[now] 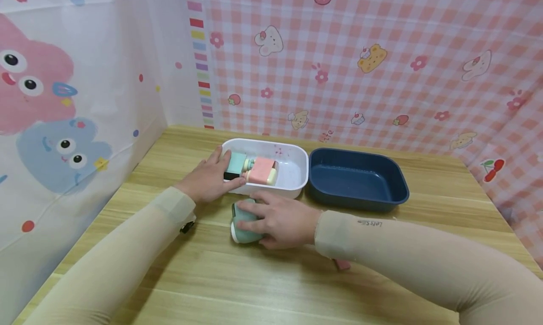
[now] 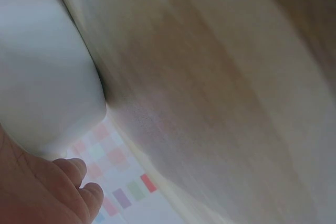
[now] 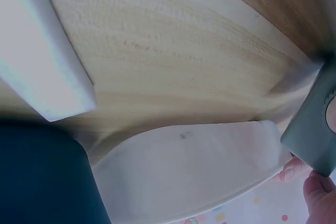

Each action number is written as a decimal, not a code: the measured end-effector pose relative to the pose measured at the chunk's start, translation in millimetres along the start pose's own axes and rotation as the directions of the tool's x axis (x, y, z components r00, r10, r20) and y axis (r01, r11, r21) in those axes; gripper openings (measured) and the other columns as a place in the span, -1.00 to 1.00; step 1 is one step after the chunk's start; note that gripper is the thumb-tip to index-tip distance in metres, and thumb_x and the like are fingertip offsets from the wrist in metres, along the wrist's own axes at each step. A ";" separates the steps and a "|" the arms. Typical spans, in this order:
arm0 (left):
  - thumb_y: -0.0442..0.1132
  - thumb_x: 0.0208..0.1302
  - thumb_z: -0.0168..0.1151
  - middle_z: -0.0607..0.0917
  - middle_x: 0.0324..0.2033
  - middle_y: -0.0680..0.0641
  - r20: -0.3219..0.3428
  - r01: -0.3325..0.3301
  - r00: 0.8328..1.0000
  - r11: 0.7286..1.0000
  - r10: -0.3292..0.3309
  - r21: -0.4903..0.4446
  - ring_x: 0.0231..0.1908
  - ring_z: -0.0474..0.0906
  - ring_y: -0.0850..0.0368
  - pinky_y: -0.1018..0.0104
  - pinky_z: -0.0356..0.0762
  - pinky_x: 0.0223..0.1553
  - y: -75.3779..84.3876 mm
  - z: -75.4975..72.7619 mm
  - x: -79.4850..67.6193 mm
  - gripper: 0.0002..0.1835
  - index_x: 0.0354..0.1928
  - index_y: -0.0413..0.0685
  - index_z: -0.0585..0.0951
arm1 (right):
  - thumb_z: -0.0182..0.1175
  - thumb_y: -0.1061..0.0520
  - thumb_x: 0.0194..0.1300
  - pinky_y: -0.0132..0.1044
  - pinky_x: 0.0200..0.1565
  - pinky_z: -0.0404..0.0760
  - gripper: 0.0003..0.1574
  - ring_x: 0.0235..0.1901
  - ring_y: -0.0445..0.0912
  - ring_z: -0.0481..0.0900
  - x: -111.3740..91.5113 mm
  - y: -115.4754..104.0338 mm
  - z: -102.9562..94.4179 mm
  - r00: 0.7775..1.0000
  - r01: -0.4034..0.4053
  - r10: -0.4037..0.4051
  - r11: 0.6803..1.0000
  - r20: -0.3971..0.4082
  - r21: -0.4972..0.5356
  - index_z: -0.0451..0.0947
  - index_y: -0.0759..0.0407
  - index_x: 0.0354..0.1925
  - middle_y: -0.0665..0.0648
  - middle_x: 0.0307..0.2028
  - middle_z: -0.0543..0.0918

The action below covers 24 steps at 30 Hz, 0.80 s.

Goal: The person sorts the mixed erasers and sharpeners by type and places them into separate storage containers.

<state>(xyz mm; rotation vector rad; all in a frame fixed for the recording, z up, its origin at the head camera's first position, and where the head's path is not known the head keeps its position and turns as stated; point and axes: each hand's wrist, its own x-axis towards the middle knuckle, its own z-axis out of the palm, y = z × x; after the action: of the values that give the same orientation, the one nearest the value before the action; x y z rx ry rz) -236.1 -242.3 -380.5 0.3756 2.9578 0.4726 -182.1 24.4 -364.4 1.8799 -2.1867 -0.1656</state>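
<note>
My left hand [image 1: 208, 176] spreads over the left end of the white bin [image 1: 299, 188], its thumb across the front rim. Inside that bin lie a teal box [image 1: 236, 163] with a black side and a pink-wrapped pair of small bottles [image 1: 260, 170] with pale ends. In front of the bin, my right hand [image 1: 292, 219] grips a pale green box-like item [image 1: 250, 228] with a white end. The right wrist view shows a round cut-out in this green item [image 3: 307, 124]. Its far side is hidden by my fingers.
A dark blue bin [image 1: 360, 200] stands right beside the white one. Beneath my right forearm a small pink piece [image 1: 342, 264] peeks out on the wooden table [image 1: 191, 282]. Patterned cloth [image 1: 339, 94] hangs behind the table, and more covers the left side.
</note>
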 end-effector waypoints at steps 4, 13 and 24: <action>0.54 0.45 -0.12 -0.29 0.68 -0.32 -0.002 -0.002 1.000 1.000 0.002 0.005 0.65 -0.09 -0.37 -0.36 -0.01 0.61 0.4 0.2 0.3 0.16 0.70 -0.19 -0.16 | 0.46 -0.25 0.25 -0.05 0.49 0.45 -0.19 0.44 0.20 0.42 -2.0 -0.4 -0.1 1.000 -0.007 0.007 1.000 -0.023 -0.005 0.56 -0.17 0.42 0.17 0.50 0.47; 0.53 0.45 -0.11 -0.29 0.69 -0.32 -0.005 0.002 1.000 1.000 -0.002 0.010 0.63 -0.04 -0.43 -0.36 0.01 0.60 0.9 0.5 0.7 0.16 0.70 -0.19 -0.16 | 0.47 -0.22 0.25 -0.09 0.46 0.51 -0.24 0.47 0.21 0.40 -6.3 4.5 -9.2 0.994 -0.040 0.039 0.999 -0.102 -0.003 0.60 -0.15 0.37 0.19 0.48 0.49; 0.57 0.43 -0.15 -0.27 0.68 -0.34 -0.007 -0.005 1.000 1.000 0.005 0.011 0.63 -0.05 -0.42 -0.35 0.01 0.61 1.8 -0.4 -0.6 0.19 0.69 -0.21 -0.16 | 0.51 -0.19 0.25 0.01 0.24 0.71 -0.20 0.43 0.22 0.43 -18.3 37.2 -25.2 0.961 -0.242 0.246 0.969 -0.126 0.047 0.56 -0.15 0.41 0.16 0.52 0.44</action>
<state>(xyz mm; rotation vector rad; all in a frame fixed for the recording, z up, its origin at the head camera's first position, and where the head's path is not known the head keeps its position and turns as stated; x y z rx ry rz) -235.2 -241.0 -379.5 0.3830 2.9687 0.4590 -208.6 50.4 -333.1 1.5675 -2.3159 0.0375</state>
